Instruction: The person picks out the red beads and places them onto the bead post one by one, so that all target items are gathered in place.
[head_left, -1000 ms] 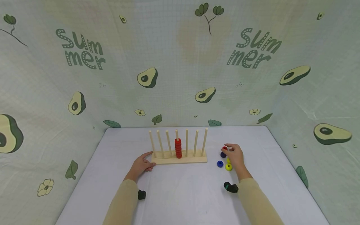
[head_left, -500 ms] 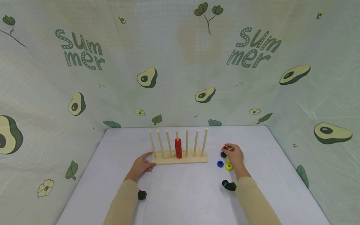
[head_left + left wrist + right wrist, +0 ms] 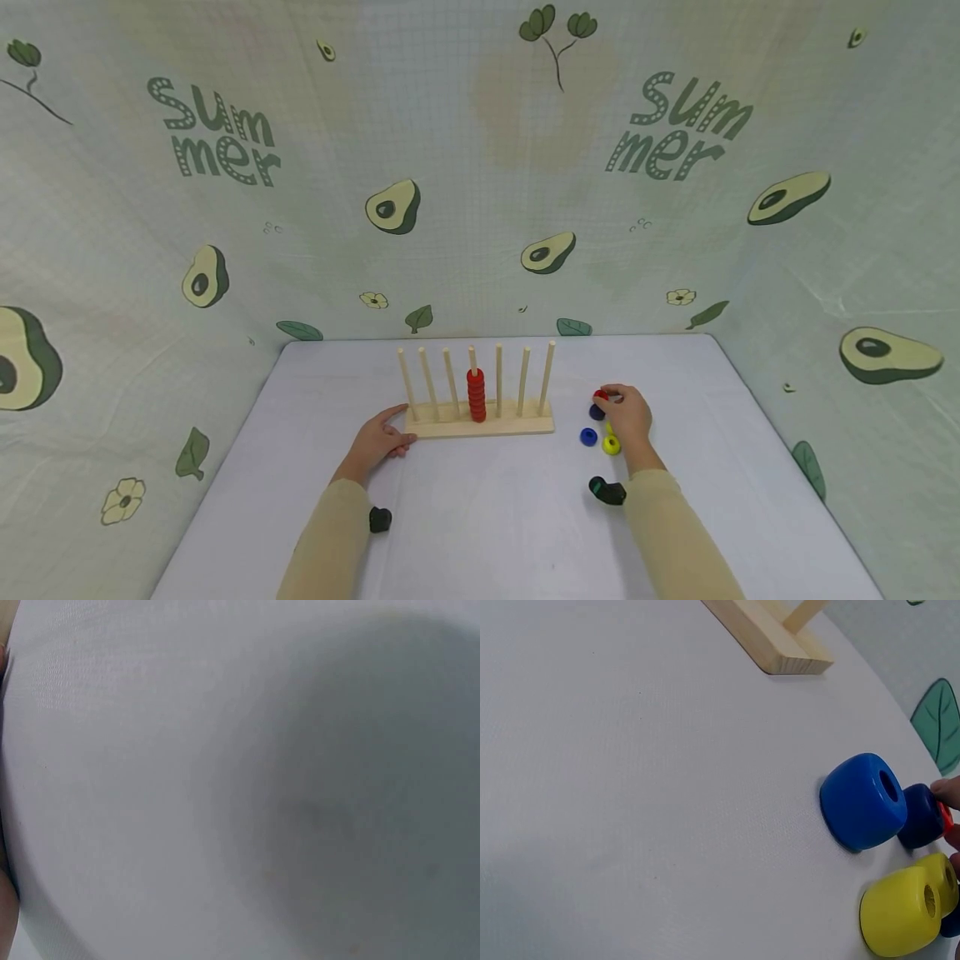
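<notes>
A wooden peg rack (image 3: 480, 427) with several upright pegs stands near the far side of the table. Its middle peg carries a stack of red beads (image 3: 476, 395). My left hand (image 3: 375, 442) holds the rack's left end, thumb at the front edge and index finger at the back. To the right of the rack, my right hand (image 3: 628, 413) pinches a red bead (image 3: 601, 395) beside a dark blue bead (image 3: 596, 412). Nearer to me lie a blue bead (image 3: 861, 801) and two yellow beads (image 3: 901, 912). Part of another dark bead peeks out behind the yellow ones in the right wrist view.
A white cloth covers the table (image 3: 480, 525). Patterned fabric (image 3: 465, 167) hangs behind it and along both sides. Dark wrist cameras (image 3: 607, 491) stick out inward from both sleeves. The left wrist view shows mostly white cloth in shadow.
My right forearm and its wrist camera have shifted slightly left and away from me, while the fingers stay at the red bead. The left hand and rack have not visibly moved.
</notes>
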`<state>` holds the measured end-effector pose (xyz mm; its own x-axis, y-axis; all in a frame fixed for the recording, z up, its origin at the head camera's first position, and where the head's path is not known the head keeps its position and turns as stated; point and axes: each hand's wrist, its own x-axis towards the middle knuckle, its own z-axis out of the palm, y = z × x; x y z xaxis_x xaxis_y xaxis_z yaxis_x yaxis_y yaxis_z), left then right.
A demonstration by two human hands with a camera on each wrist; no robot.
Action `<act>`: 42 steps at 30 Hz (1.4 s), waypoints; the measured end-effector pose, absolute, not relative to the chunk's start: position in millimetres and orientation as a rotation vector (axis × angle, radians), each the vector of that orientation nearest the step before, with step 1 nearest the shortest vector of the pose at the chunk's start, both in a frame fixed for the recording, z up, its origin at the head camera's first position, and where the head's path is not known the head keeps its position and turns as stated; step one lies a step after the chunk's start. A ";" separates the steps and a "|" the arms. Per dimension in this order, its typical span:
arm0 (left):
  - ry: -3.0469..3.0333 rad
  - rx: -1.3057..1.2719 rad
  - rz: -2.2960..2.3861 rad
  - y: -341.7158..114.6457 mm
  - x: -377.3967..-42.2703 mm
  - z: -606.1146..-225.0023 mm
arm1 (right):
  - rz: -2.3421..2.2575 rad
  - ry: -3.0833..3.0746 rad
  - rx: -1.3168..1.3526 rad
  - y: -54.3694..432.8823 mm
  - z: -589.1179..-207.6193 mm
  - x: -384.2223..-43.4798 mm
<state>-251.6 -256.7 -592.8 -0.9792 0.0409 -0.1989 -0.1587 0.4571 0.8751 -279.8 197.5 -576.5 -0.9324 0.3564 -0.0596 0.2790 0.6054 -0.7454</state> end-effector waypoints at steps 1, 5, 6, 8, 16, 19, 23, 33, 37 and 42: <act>2.516 -0.102 1.540 -256.6 -251.6 -592.8 | 1.236 -2.731 -0.550 197.3 -577.1 -280.2; 2.526 -0.097 1.534 -256.4 -251.9 -593.3 | 1.207 -2.742 -0.565 196.5 -578.1 -280.7; 2.530 -0.097 1.532 -256.4 -252.0 -593.6 | 1.202 -2.741 -0.569 196.3 -578.0 -280.7; 2.534 -0.101 1.527 -256.5 -252.1 -594.0 | 1.194 -2.739 -0.574 195.8 -577.9 -280.7; 2.520 -0.115 1.539 -257.2 -253.2 -594.0 | 1.182 -2.734 -0.581 195.0 -575.1 -280.6; 2.511 -0.115 1.542 -257.2 -253.6 -593.1 | 1.184 -2.729 -0.577 194.8 -574.9 -281.1; 2.504 -0.111 1.545 -257.2 -253.5 -592.3 | 1.192 -2.724 -0.590 193.5 -574.5 -281.1; 2.498 -0.108 1.555 -258.0 -253.6 -593.5 | 1.225 -2.720 -0.601 192.9 -572.6 -280.3; 2.495 -0.115 1.555 -257.8 -253.5 -592.8 | 1.235 -2.722 -0.611 193.6 -573.9 -280.9; 2.516 -0.120 1.532 -255.8 -252.4 -590.2 | 1.223 -2.733 -0.619 193.6 -574.6 -280.7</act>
